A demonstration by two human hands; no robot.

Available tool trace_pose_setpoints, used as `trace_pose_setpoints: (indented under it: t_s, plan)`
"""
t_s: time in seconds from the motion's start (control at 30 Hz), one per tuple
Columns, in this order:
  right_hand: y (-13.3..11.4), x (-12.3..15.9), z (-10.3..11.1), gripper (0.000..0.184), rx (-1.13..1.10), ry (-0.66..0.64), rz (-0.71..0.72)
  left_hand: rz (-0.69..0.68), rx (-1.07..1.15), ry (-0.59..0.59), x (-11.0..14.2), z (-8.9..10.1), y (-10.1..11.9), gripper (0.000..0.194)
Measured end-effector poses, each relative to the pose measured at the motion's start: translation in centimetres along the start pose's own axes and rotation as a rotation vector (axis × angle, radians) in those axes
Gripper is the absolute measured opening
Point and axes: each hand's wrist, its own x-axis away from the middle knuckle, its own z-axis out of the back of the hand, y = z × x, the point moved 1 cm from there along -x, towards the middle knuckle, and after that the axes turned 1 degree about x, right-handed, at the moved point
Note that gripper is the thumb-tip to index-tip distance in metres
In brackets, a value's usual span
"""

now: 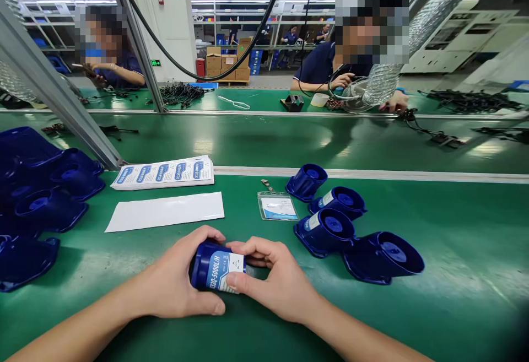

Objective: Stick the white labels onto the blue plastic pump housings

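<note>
A dark blue plastic housing (201, 265) with a blue-and-white label (220, 271) lies on its side between my hands, just above or on the green bench. My left hand (176, 279) curls around its left end, the thumb below and the fingers behind. From the right, my right hand (273, 276) grips the other end, its thumb pressed on the label's white part and its fingers over the far side. Ahead lie a blank white sheet (165, 211) and a stack of printed label sheets (163, 173). The housing's underside is hidden.
Several blue housings (330, 227) stand at the right, some labelled; more blue housings (49, 207) crowd the left. A badge holder (278, 206) lies in the middle. A metal frame post (61, 75) slants at the left. Two co-workers sit across the bench among black cables (182, 95).
</note>
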Motion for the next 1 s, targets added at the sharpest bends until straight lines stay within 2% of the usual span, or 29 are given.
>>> trace_pose_setpoints:
  t_s: [0.1, 0.23, 0.27, 0.37, 0.47, 0.67, 1.0]
  plan:
    - [0.0, -0.1, 0.3, 0.04, 0.096, -0.01, 0.067, 0.026, -0.067, 0.001, 0.2, 0.0, -0.2, 0.065]
    - [0.1, -0.2, 0.4, 0.074, 0.378, -0.087, 0.211, -0.005, -0.037, 0.042, 0.2, -0.3, -0.4, 0.053]
    - [0.2, -0.1, 0.3, 0.074, 0.419, -0.081, 0.247, -0.028, -0.031, 0.05, 0.2, -0.4, -0.5, 0.053]
    - [0.4, 0.0, 0.0, 0.054, 0.427, -0.019, 0.312, -0.096, -0.031, 0.077, 0.1, -0.8, -0.6, 0.051]
    - [0.6, 0.0, -0.2, 0.051, 0.364, -0.013, 0.261, -0.136, -0.022, 0.116, 0.1, -1.1, -0.6, 0.049]
    - [0.5, -0.2, 0.1, 0.054, 0.114, -0.1, 0.14, -0.143, -0.002, 0.173, 0.2, -1.5, -0.5, 0.048]
    - [0.0, -0.2, 0.3, 0.049, 0.018, -0.097, 0.066, -0.107, 0.109, 0.13, -0.2, -1.4, 0.1, 0.051]
